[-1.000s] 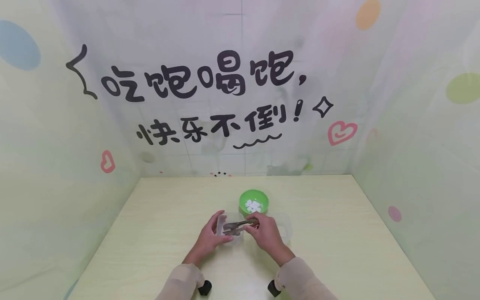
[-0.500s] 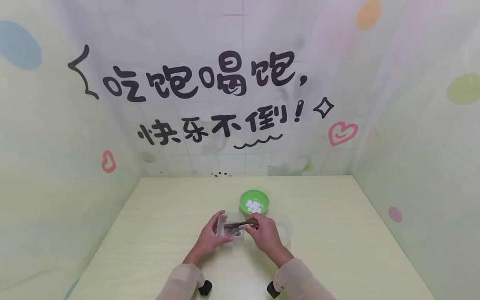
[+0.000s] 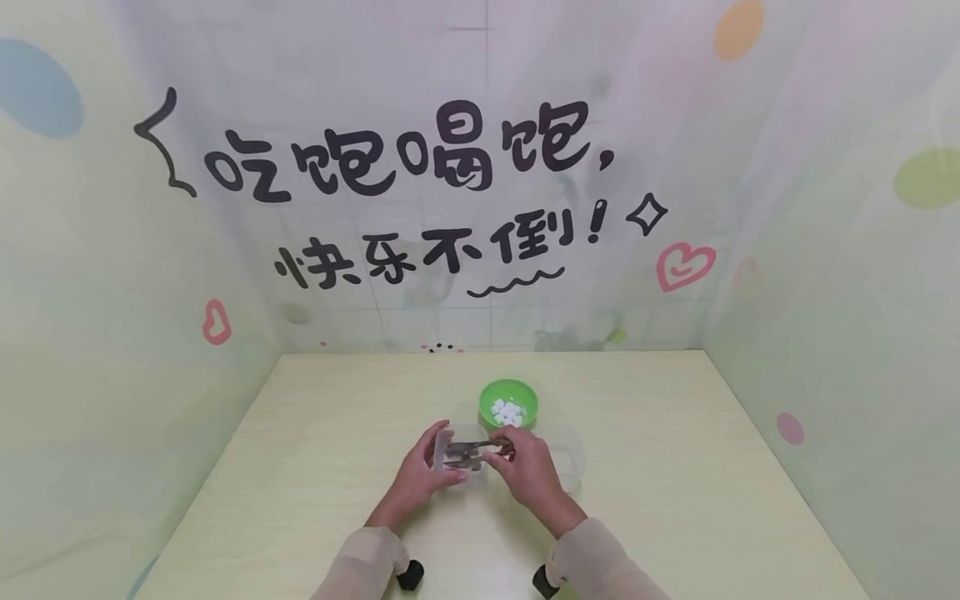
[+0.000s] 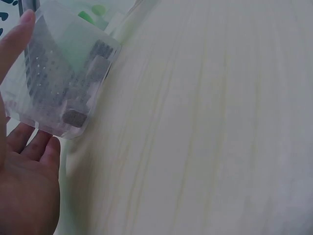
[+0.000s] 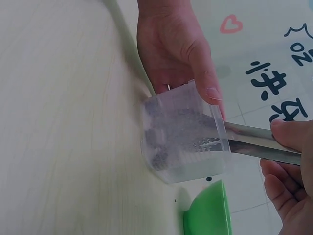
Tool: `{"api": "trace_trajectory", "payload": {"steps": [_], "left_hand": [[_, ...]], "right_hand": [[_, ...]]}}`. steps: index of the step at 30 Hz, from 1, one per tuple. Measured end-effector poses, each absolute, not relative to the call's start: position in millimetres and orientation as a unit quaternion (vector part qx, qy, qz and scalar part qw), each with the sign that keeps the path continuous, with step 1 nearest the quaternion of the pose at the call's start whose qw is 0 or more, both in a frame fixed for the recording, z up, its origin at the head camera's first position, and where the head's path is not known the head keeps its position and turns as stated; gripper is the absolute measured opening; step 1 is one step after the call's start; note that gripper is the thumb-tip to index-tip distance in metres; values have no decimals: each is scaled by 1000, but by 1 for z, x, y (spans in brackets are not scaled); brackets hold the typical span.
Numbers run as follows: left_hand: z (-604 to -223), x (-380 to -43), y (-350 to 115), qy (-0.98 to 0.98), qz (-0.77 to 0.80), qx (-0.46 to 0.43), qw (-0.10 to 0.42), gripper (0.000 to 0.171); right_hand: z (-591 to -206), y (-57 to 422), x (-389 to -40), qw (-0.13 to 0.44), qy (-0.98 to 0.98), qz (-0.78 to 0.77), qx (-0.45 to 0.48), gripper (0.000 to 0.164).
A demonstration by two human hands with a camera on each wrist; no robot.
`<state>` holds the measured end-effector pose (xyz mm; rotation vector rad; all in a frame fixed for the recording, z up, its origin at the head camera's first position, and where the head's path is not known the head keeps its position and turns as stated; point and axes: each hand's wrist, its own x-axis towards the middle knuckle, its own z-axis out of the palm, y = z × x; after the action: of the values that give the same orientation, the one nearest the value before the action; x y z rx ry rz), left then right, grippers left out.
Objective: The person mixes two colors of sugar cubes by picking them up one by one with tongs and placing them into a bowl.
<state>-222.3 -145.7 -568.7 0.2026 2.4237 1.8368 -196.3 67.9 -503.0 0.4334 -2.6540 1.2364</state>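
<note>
My left hand (image 3: pixel 420 471) holds a clear plastic box (image 5: pixel 183 139) by its sides, thumb on one side and fingers on the other. In the head view the box is tilted, its mouth turned toward my right hand (image 3: pixel 531 471). That hand grips metal tongs (image 3: pixel 480 447), whose perforated ends reach inside the box. Several dark brownish-grey lumps (image 4: pixel 75 117) show through the cloudy wall in the left wrist view. Whether the tongs touch one is hard to tell through the plastic.
Just behind the hands stands a green bowl (image 3: pixel 491 392) with several white cubes (image 3: pixel 508 411) in it. A clear plastic lid or shallow box (image 3: pixel 572 458) lies right of the right hand, partly hidden. Printed cloth walls (image 3: pixel 375 325) enclose the pale wooden table (image 3: pixel 675 467).
The tongs' arms came closer together half a second ago and are spread apart again now, still inside the box. Both hands stay nearly in place.
</note>
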Motion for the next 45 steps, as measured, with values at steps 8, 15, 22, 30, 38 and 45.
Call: {"api": "trace_trajectory", "payload": {"steps": [8, 15, 22, 30, 38, 45], "left_hand": [[-570, -223, -146, 801, 592, 69, 44, 94], [-569, -224, -146, 799, 595, 66, 46, 95], [-569, -224, -147, 801, 593, 73, 43, 95], [-570, -224, -147, 799, 594, 76, 44, 96], [-569, -224, -148, 799, 596, 70, 48, 96], [-568, -223, -147, 806, 585, 72, 52, 96]], "right_hand": [[-504, 67, -195, 130, -888, 413, 152, 27], [-505, 66, -198, 132, -896, 398, 147, 26], [-501, 62, -199, 140, -904, 376, 147, 23], [-501, 61, -199, 136, -904, 380, 140, 20], [-502, 61, -198, 139, -906, 369, 152, 23], [-505, 62, -195, 144, -901, 377, 163, 24]]}}
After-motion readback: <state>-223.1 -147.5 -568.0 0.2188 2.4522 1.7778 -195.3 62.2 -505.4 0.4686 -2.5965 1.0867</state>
